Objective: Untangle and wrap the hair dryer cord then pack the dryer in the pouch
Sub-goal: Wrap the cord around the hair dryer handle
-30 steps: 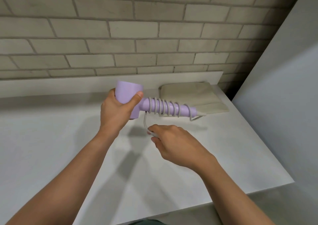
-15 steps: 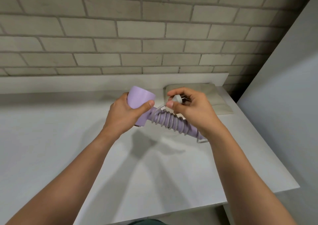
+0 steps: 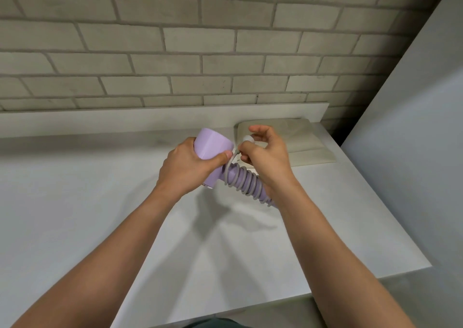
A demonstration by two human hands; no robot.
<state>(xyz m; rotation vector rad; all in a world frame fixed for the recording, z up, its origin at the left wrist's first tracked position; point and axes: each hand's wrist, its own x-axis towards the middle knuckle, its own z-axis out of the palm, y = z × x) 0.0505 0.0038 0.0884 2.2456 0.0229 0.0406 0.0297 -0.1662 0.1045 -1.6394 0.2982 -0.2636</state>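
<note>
A lilac hair dryer (image 3: 213,147) is held above the white counter, barrel up-left, handle slanting down to the right. My left hand (image 3: 186,168) grips the barrel. A grey cord (image 3: 246,181) is coiled in many turns round the handle. My right hand (image 3: 266,157) pinches the white plug (image 3: 247,139) at the cord's end, just right of the barrel; its wrist hides the handle's lower end. The beige pouch (image 3: 307,143) lies flat on the counter behind my right hand.
The white counter (image 3: 100,215) runs along a brick wall with a low ledge at the back. A grey panel (image 3: 413,152) rises at the right, beside the counter's right edge. The counter's front edge is near my body.
My right hand has carried the plug from below the dryer up over the handle, adding a turn of cord. The dryer's handle has tilted downward; my left hand keeps its grip.
</note>
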